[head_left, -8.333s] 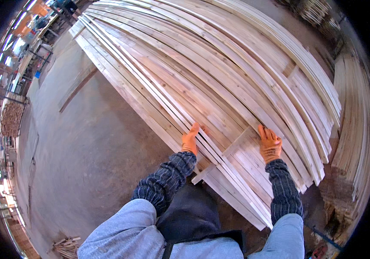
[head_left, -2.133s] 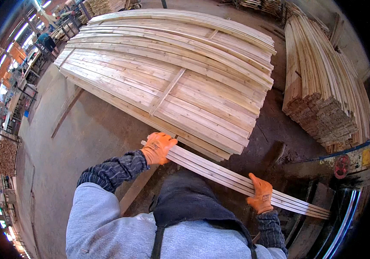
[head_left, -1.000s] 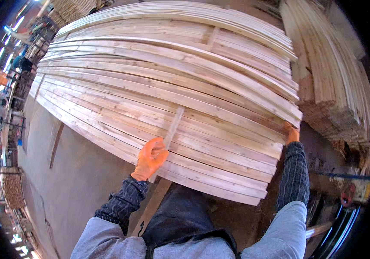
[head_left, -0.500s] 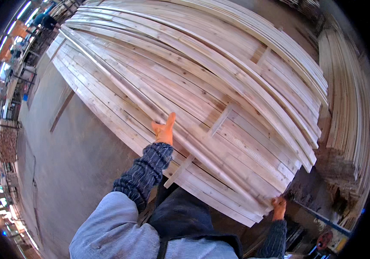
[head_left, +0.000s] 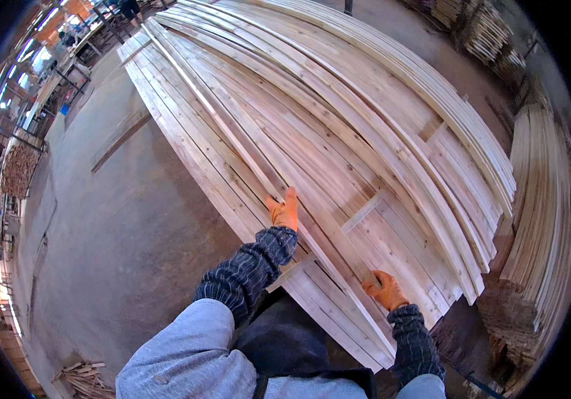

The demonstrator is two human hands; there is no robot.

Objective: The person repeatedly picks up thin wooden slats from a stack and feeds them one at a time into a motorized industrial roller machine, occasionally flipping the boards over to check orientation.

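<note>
A long pale wooden board (head_left: 334, 251) runs diagonally over a layer of similar planks, from the far left toward my right side. My left hand (head_left: 284, 209), in an orange glove, is closed over this board around its middle, thumb and fingers set apart across it. Closer to the near end, my right hand (head_left: 385, 290), also gloved in orange, bends its fingers onto the board's right-hand edge. The undersides of both grips are hidden. Beneath lie the flat planks (head_left: 199, 156), side by side, with short crosspieces (head_left: 363, 211) between them.
Curved-looking loose boards (head_left: 392, 126) lie across the layer's right part. A tall timber stack (head_left: 532, 219) stands at the right. Concrete floor (head_left: 119, 213) stretches to the left, with a dark strip (head_left: 120, 143) and scrap sticks (head_left: 86, 379) on it. Workbenches (head_left: 46, 100) stand far left.
My right hand has moved from the board's near end leftward and farther up along it. The left hand stays around the board's middle. The whole view has shifted.
</note>
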